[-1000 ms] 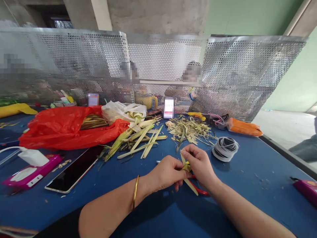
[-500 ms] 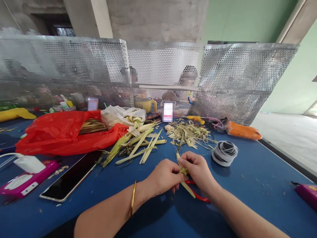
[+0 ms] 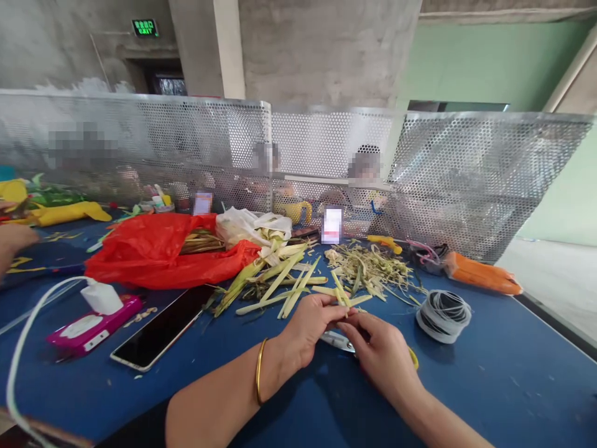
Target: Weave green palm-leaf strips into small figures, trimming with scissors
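My left hand (image 3: pixel 308 326), with a gold bangle on the wrist, pinches a short pale green leaf strip (image 3: pixel 342 295) that sticks up from its fingertips. My right hand (image 3: pixel 380 354) meets it fingertip to fingertip, closed on the lower end of the same strip. Under the right hand lie scissors (image 3: pixel 336 340) on the blue table (image 3: pixel 489 379); only a blade and a bit of handle show.
Loose leaf strips (image 3: pixel 280 280), trimmings (image 3: pixel 370 267), a red bag (image 3: pixel 153 255), a white bag (image 3: pixel 242 224), a cord coil (image 3: pixel 443 308), a phone (image 3: pixel 161 326) and a pink pack with charger (image 3: pixel 93 320). Perforated metal screen (image 3: pixel 466 174) with people behind. Another person's hand (image 3: pixel 13 239) at left.
Both hands have sunk to the table top and moved slightly right over the scissors. The strip now points up from the left fingertips. The view has tilted up.
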The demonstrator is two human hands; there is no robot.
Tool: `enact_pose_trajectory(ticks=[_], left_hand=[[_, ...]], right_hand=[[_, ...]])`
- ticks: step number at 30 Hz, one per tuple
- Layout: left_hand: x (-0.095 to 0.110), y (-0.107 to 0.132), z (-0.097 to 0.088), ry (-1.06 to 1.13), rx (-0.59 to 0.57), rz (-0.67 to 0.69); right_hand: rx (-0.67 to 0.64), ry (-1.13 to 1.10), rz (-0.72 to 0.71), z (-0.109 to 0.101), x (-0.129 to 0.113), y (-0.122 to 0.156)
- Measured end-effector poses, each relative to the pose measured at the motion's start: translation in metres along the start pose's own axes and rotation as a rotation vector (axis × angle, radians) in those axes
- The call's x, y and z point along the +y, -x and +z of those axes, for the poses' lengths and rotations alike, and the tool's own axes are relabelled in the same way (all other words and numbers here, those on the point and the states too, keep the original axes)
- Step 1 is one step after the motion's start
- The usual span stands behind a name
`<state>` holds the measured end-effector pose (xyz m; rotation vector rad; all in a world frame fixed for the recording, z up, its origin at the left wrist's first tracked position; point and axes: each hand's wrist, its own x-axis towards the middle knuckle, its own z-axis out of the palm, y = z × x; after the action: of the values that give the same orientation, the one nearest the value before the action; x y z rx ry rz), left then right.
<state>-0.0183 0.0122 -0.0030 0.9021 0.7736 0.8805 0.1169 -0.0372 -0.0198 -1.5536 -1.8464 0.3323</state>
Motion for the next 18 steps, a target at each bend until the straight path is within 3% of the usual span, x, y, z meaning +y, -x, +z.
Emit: enact_pose_trajectory(ticks=[3, 5, 13, 18], left_hand=[[-0.006, 0.0, 0.002, -0.005, -0.021, 0.013], [-0.008, 0.0, 0.002, 0.0, -0.033, 0.002], [-0.013, 0.002, 0.007, 0.02, -0.002, 0.013], [-0.014, 0.001, 0.007, 0.03, 0.007, -0.016]], right_hand=[[0.027, -0.01, 0.044, 0.004, 0.005, -0.002], [0.058, 0.099, 0.005, 0.003, 0.007, -0.002], [0.202, 0.662, -0.379, 0.001, 0.006, 0.0], [0.205, 0.612, -0.496, 0.0, 0.009, -0.004]])
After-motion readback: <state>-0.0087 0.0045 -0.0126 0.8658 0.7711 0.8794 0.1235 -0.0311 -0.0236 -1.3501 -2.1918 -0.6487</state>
